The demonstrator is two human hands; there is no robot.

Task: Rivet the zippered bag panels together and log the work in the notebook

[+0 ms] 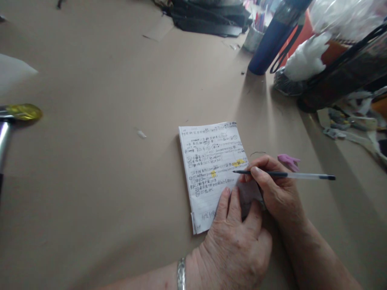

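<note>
A small notepad lies on the table, its ruled page covered with dark handwriting and a few yellow highlighted spots. My right hand is closed in a pinch around a pen with a clear barrel and dark ends. The pen's tip points left, over the page's right side; whether it touches the paper I cannot tell. My left hand, with a silver bracelet at the wrist, rests its spread fingers on the lower page. Beside those fingers is a dark grey flat piece, partly covered. The left thumb is hidden.
Right of my right hand lies a purple clip-like thing. A blue bottle, a cup of pens, plastic bags and a dark cylinder crowd the upper right. Black material lies at the back, a yellow-headed hammer at left.
</note>
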